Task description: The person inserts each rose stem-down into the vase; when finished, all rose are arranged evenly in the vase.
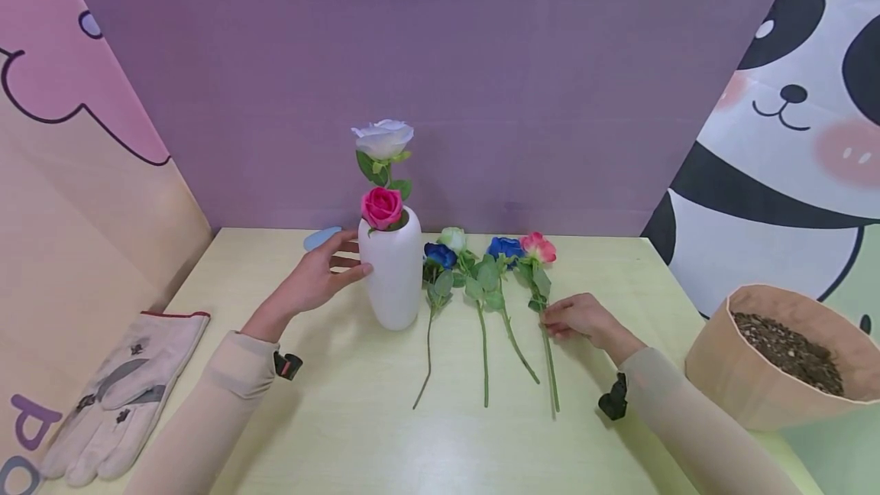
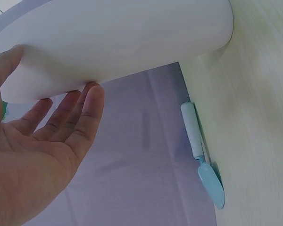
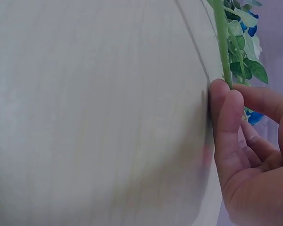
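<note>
A white vase (image 1: 393, 281) stands on the table, holding a white rose (image 1: 382, 139) and a deep pink rose (image 1: 381, 208). My left hand (image 1: 319, 275) holds the vase's left side, its thumb and fingertips (image 2: 92, 96) touching the surface and the palm apart from it. Farther right, my right hand (image 1: 580, 318) pinches the green stem (image 3: 220, 42) of a coral-pink artificial flower (image 1: 538, 247), which lies low over the table. Beside it are a blue flower (image 1: 505, 248), a pale green-white flower (image 1: 452, 238) and another blue flower (image 1: 440, 255), stems toward me.
A light blue trowel (image 2: 210, 183) lies behind my left hand at the table's back edge. White work gloves (image 1: 131, 396) rest at the left edge. At the right stands a tan planter (image 1: 715, 357) with dark soil (image 1: 787, 350). A purple backdrop (image 1: 440, 82) rises behind the table (image 1: 357, 418).
</note>
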Demonstrator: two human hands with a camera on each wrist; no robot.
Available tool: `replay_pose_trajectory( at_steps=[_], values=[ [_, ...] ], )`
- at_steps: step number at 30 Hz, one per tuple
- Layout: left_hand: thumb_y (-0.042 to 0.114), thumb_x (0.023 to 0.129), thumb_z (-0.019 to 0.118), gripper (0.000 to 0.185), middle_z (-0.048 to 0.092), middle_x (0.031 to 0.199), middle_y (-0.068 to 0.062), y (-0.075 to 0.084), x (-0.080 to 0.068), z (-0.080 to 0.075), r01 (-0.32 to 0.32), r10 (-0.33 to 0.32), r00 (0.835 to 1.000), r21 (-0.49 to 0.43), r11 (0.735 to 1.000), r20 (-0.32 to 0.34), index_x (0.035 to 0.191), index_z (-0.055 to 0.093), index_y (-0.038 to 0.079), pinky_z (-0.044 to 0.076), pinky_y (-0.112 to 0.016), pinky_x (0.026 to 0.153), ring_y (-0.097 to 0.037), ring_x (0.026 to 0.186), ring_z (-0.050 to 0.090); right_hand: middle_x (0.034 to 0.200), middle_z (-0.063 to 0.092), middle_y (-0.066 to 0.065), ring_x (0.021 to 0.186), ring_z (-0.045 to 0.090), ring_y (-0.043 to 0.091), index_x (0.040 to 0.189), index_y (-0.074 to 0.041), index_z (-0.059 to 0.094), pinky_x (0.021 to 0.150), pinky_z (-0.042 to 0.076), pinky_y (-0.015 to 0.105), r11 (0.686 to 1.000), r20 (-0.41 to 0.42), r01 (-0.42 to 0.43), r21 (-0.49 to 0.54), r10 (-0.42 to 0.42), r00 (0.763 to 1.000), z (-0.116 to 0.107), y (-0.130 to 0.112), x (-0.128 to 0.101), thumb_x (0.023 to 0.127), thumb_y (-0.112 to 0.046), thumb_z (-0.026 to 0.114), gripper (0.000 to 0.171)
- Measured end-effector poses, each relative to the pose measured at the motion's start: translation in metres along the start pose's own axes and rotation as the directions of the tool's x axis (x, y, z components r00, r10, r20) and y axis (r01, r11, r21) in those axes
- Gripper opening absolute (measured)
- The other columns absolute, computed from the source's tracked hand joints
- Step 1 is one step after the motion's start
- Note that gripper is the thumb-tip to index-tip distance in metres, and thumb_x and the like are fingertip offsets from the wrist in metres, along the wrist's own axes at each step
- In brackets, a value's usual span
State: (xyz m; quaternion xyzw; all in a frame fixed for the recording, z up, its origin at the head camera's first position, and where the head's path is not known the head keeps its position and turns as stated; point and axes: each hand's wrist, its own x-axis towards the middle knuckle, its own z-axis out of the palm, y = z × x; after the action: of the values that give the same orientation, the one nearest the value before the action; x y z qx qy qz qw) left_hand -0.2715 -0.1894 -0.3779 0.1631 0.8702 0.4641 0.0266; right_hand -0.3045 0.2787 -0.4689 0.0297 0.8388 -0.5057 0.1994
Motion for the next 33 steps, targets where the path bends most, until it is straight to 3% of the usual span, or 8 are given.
replay_pose_trajectory(
  at_steps=[6,14,29,33],
  values=[
    [0.040,0.094,0.069,0.071,0.050,0.145,-0.014,-0.001,0.000,0.000,0.015,-0.015,1.000,0.005,1.000,0.003,0.152,0.035,0.016,0.057,-0.047,0.098,-0.038,0.128,0.058,0.082,0.073,0.001,0.071,0.068,0.008,0.120,0.010,0.063,0.064,0.060,0.022,0.999,0.033,-0.032,0.028,0.031,0.999,-0.002,-0.002,-0.002,0.097,-0.014,0.066,0.034],
    [0.039,0.094,0.069,0.071,0.050,0.145,-0.014,0.000,0.000,0.000,0.016,-0.016,1.000,0.009,1.000,0.002,0.152,0.035,0.016,0.057,-0.047,0.098,-0.038,0.128,0.058,0.086,0.071,-0.001,0.074,0.065,0.006,0.128,0.014,0.054,0.067,0.059,0.020,0.994,0.079,0.000,0.105,-0.008,0.997,-0.005,-0.004,-0.001,0.098,-0.012,0.063,0.041],
    [0.040,0.094,0.069,0.069,0.051,0.144,-0.013,-0.002,0.000,0.001,0.004,-0.003,1.000,0.015,1.000,-0.006,0.151,0.036,0.017,0.057,-0.046,0.098,-0.037,0.127,0.059,0.096,0.072,-0.002,0.082,0.068,0.005,0.137,0.014,0.047,0.071,0.059,0.018,0.982,0.019,0.056,0.180,-0.060,0.998,-0.005,-0.010,-0.001,0.098,-0.016,0.065,0.052],
    [0.040,0.094,0.069,0.071,0.051,0.144,-0.013,-0.001,0.000,0.001,0.013,-0.013,1.000,0.021,1.000,-0.003,0.152,0.035,0.017,0.057,-0.047,0.099,-0.037,0.128,0.058,0.109,0.072,0.003,0.087,0.070,0.005,0.140,0.012,0.046,0.071,0.059,0.017,0.980,-0.006,0.065,0.188,-0.065,0.998,-0.007,-0.014,-0.003,0.098,-0.018,0.064,0.054]
  ],
)
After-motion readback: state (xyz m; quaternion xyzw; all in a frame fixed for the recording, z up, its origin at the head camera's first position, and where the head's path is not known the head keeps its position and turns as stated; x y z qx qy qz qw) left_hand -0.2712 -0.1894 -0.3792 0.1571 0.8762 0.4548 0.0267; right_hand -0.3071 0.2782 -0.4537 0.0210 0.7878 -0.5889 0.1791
